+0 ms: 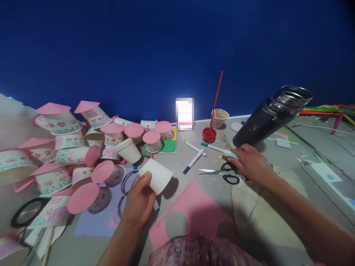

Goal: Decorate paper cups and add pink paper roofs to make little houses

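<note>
My left hand [141, 197] grips a plain white paper cup [156, 176], tilted on its side, with the thumb pressed on its wall. My right hand [251, 164] has its fingers closed on the right end of a white marker [216, 148] whose teal tip end points left. Just below that hand lies a pair of black-handled scissors [222, 173], blades to the left. Between the hands, a white marker with a blue cap [193, 161] rests across another marker [191, 147]. A stack of white paper cups [128, 151] leans behind my left hand.
Many decorated cups with pink paper roofs [52, 177] crowd the left side. Cut pink paper [191, 207] lies in front. A red paint pot [209, 136] with a stick, a patterned cup [220, 117], a dark flask [269, 118] and a lit screen [185, 114] stand behind.
</note>
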The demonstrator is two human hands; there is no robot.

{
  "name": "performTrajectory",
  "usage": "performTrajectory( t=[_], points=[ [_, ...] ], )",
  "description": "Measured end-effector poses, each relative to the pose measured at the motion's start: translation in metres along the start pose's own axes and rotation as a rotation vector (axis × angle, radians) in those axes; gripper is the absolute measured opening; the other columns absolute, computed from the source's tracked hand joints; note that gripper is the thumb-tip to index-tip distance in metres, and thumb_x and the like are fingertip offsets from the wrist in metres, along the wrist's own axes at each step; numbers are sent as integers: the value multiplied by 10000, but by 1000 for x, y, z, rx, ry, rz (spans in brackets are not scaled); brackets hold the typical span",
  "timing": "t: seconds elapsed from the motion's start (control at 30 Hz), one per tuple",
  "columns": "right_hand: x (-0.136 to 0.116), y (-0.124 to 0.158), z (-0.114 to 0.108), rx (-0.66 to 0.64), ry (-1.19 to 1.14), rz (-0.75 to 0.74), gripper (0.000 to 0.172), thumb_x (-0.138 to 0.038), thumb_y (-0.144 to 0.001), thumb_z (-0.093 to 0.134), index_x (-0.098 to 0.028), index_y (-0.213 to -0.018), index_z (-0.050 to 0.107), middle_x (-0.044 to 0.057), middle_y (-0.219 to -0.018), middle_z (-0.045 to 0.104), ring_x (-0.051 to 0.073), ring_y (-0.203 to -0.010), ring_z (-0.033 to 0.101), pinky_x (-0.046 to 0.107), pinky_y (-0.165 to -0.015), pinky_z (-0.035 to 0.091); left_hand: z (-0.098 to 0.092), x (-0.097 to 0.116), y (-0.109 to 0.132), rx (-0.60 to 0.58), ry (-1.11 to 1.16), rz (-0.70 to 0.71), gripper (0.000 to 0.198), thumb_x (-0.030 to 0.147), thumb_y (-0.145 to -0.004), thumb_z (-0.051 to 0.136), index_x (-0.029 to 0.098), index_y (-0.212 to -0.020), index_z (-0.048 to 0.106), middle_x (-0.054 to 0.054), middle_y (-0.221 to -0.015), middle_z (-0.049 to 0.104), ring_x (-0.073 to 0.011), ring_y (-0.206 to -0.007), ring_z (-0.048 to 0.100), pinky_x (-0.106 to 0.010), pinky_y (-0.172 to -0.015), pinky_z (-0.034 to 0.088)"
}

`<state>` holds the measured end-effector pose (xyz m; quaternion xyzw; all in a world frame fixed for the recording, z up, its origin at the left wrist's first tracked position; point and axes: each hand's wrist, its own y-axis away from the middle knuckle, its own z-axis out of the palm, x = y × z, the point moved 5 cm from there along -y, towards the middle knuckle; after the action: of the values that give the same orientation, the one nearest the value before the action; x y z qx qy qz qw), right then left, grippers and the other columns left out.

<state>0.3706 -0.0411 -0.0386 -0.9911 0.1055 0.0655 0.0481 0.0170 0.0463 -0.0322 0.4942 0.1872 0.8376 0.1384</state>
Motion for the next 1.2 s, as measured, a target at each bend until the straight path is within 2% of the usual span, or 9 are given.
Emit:
performTrajectory(
  t=[0.23,0.33,0.5,0.67,0.77,0.9,1.03,1.1,1.2],
  points=[
    [7,10,3,47,68,-39,332,-430,-1039,547,-178,-1030,762,124,-894,649,302,-846,633,369,-668,413,12,6,5,-144,79,-158,473,297,-863,739,200,-1319,660,-85,-1065,806,-350,-968,790,-497,-798,681],
    [-16,4,-9,121,88,-137,407,-445,-1077,474,-163,-1037,765,174,-953,697,340,-911,623,420,-736,431,16,6,3,-201,93,-196,492,336,-886,716,196,-1351,637,-85,-1053,801,-351,-997,790,-479,-815,674],
    [-79,-18,-7,56,29,-358,255,-309,-1076,526,-222,-1005,756,81,-981,738,255,-976,642,355,-813,451,14,-1,-1,-231,-64,-151,589,399,-783,820,180,-1305,655,-83,-1046,792,-327,-972,779,-448,-837,650],
    [-119,-40,9,13,59,-474,162,-175,-1020,607,-209,-1092,748,109,-1164,722,259,-1022,604,354,-799,412,7,-2,-6,-231,-452,177,558,420,-729,865,211,-1211,677,-40,-1014,744,-227,-902,716,-331,-784,590],
    [-122,-45,11,9,81,-489,157,-166,-1020,601,-174,-973,751,136,-1180,726,283,-1022,588,380,-816,384,10,0,-12,-212,-722,447,529,362,-730,850,228,-1201,652,-62,-1159,714,-261,-1071,689,-411,-960,563],
    [-110,-35,-1,41,79,-478,182,-205,-1048,563,-179,-1070,742,123,-1162,749,302,-1042,580,399,-817,343,14,0,-13,-188,-1056,734,557,296,-798,779,233,-1322,599,-129,-1376,625,-346,-1334,582,-564,-1155,450],
    [-104,-7,-12,37,-2,-530,193,-244,-1044,562,-219,-1101,744,73,-937,757,274,-903,582,394,-765,307,21,15,25,-149,-1224,1092,755,285,-907,728,314,-1574,374,-157,-1507,510,-380,-1431,479,-601,-1175,426],
    [-109,10,-17,48,-65,-592,179,-227,-1012,595,-227,-1115,741,63,-900,750,267,-871,570,393,-764,304,31,18,50,-321,-1328,1164,673,289,-975,663,317,-1581,372,-143,-1440,572,-333,-1345,563,-507,-1087,520],
    [-121,33,-30,45,-184,-684,242,-177,-962,624,-235,-1179,714,45,-863,721,253,-831,553,389,-768,310,42,9,71,-665,-1573,964,402,345,-1069,500,235,-1456,513,-121,-1214,703,-274,-1092,687,-411,-884,583]
  ],
)
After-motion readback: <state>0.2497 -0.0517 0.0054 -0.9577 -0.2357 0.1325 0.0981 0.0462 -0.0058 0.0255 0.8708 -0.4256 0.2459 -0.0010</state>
